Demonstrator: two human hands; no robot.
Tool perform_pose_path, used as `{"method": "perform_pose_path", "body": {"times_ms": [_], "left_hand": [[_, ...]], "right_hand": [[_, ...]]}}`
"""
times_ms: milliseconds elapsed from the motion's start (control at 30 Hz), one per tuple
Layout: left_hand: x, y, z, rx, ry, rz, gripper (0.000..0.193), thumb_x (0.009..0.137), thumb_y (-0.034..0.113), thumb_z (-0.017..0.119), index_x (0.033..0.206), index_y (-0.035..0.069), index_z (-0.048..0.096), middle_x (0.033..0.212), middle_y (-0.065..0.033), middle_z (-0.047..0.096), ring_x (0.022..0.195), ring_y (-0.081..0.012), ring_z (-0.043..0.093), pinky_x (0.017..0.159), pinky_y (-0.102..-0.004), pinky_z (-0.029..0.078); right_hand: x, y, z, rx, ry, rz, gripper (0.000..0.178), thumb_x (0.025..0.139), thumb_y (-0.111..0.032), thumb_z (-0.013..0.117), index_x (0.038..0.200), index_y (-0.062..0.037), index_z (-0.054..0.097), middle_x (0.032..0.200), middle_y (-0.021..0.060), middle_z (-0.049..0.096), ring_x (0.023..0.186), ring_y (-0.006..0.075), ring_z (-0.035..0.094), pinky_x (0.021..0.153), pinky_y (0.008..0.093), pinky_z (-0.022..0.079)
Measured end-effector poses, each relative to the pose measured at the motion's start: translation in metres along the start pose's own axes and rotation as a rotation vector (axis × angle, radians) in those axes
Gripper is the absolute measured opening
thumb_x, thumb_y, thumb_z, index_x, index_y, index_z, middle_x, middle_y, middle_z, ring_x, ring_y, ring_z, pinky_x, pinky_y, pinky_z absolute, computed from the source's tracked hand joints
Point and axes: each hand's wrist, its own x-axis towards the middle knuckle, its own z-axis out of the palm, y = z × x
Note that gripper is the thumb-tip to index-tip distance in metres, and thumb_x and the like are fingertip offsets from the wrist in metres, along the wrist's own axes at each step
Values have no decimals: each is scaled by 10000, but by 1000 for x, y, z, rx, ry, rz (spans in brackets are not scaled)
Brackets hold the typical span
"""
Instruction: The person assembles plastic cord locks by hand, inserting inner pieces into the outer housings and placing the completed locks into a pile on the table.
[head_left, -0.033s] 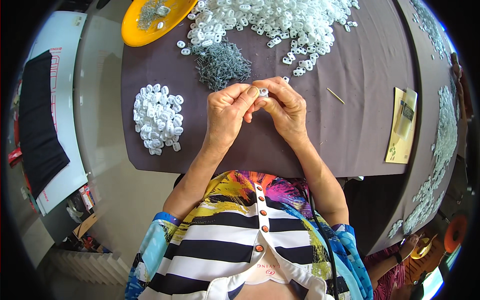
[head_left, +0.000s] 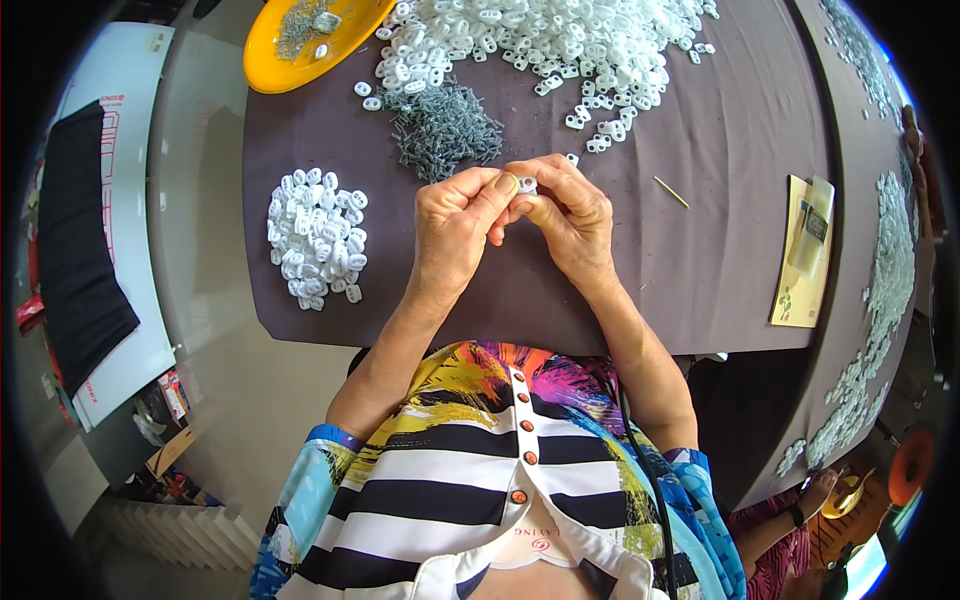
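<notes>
Between my two hands, just in front of the grey heap, is a small white plastic piece with holes [head_left: 527,185], like a cord lock body. My right hand [head_left: 570,215] pinches it between thumb and fingers. The thumb and index finger of my left hand [head_left: 455,220] close on its left side; whatever else they may hold is hidden. Near my left hand lies a heap of small grey pieces [head_left: 445,130], too fine to name surely. Beyond both hands spreads a large pile of similar white holed pieces [head_left: 560,45].
A smaller pile of white oval pieces [head_left: 318,240] sits on the dark tablecloth at left. A yellow plate [head_left: 262,60] with tiny metal bits stands far left. Rightward are a thin stick [head_left: 671,192] and a tan packet [head_left: 790,295]. Another person's arm [head_left: 775,540] shows lower right.
</notes>
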Motion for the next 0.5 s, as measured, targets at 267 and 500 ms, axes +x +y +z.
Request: {"method": "perform_pose_path", "body": {"times_ms": [267,500], "left_hand": [[1,-4,-1,-121,-14,-116,168,839,99,549,758,-24,630,576,-22,547,428,-44,446,387,-165,346],[4,-2,-3,-114,-25,-160,165,844,106,545,804,-38,613,580,-42,534,461,-70,465,426,-187,386]], "right_hand": [[0,2,-3,-52,-13,51,197,770,-75,627,948,6,606,825,49,572,674,89,565,603,203,457],[4,4,-2,-36,-16,64,194,766,-19,617,959,2,608,814,42,576,680,77,565,605,189,457]]}}
